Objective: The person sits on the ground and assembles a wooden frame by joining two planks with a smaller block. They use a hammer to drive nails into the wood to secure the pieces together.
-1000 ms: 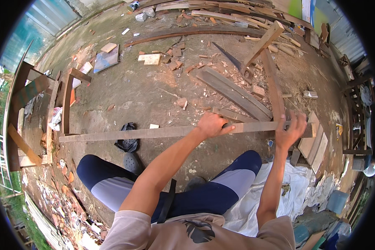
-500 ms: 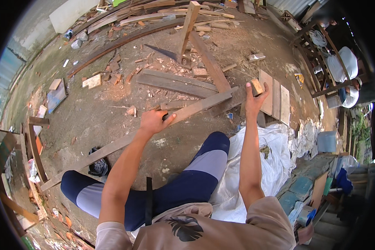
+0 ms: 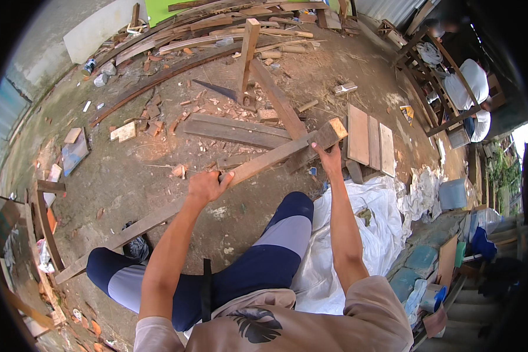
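A long, weathered wooden plank (image 3: 141, 224) slants across in front of me, from beside my left knee up to the middle right. My left hand (image 3: 205, 186) is closed round it past mid-length, thumb along the near side. At its far right end lies a darker, thick wooden piece (image 3: 325, 136) with a pale cut end, partly behind the plank. My right hand (image 3: 330, 159) grips this piece from below, thumb on its near side by the plank's tip; its other fingers are largely hidden.
An upright post (image 3: 249, 56) rises from a beam on the ground, near a handsaw (image 3: 214, 88). Flat boards (image 3: 366, 138) lie right, above a white sheet (image 3: 355, 234). Wood frames stand left and far right, where people in white sit. Rubble and planks are scattered beyond.
My right hand has slid from the dark piece's cut end inward, close to the plank's tip, and now holds it from below. My left hand keeps its grip. The whole view has shifted slightly.
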`<state>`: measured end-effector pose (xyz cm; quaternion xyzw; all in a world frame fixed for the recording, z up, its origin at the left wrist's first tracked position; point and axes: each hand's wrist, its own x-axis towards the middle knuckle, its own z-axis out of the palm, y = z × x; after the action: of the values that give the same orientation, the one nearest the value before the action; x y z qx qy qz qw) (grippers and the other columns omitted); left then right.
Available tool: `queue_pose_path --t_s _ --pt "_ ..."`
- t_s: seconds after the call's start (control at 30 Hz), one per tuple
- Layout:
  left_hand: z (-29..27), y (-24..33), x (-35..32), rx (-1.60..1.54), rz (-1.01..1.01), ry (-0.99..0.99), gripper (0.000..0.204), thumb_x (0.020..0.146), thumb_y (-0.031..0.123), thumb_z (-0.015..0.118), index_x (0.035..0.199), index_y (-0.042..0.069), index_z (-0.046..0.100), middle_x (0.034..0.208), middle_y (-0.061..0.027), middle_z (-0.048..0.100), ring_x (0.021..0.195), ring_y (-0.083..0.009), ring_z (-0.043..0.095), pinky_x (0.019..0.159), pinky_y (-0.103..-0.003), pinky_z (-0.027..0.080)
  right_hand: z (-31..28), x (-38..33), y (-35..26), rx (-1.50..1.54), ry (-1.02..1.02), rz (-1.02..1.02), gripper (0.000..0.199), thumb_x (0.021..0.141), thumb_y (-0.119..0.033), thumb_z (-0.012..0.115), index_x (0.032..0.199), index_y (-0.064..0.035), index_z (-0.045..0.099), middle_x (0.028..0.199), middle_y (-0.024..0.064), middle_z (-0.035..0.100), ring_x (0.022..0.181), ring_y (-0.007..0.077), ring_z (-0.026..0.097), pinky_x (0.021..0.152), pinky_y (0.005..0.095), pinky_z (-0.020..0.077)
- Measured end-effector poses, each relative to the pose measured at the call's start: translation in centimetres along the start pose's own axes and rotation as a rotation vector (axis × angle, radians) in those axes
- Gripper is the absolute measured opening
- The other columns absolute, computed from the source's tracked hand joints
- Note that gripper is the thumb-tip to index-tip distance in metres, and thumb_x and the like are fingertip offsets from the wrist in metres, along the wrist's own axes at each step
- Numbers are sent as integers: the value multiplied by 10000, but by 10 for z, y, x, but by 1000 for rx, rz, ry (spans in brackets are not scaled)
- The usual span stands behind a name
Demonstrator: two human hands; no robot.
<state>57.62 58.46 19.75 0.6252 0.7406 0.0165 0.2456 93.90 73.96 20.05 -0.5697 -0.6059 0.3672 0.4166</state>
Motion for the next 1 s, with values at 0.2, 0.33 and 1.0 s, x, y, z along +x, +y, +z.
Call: queue_pose_path --t_s 0.2,0.33,1.0 --pt "1 1 -3 -20 20 23 849 926 746 301 899 21 742 869 -218 718 882 -363 708 822 -477 545 -1 1 3 54 -22 -2 633 802 -235 825 1286 31 516 1157 161 674 1069 242 641 952 362 485" --pt "1 -2 -2 -9 -15 0 842 919 753 310 933 28 737 867 -217 720 878 -362 710 810 -470 548 1 1 9 -27 -19 -72 620 805 -224 817 1282 35 518 1151 161 676 1059 243 645 950 363 486" --pt "21 12 27 -10 165 89 801 832 711 548 1256 34 613 872 -203 721 853 -356 713 793 -468 546 -95 62 119 687 673 765 605 916 -540 642 1172 2 559 1100 168 570 962 296 588 775 509 561"
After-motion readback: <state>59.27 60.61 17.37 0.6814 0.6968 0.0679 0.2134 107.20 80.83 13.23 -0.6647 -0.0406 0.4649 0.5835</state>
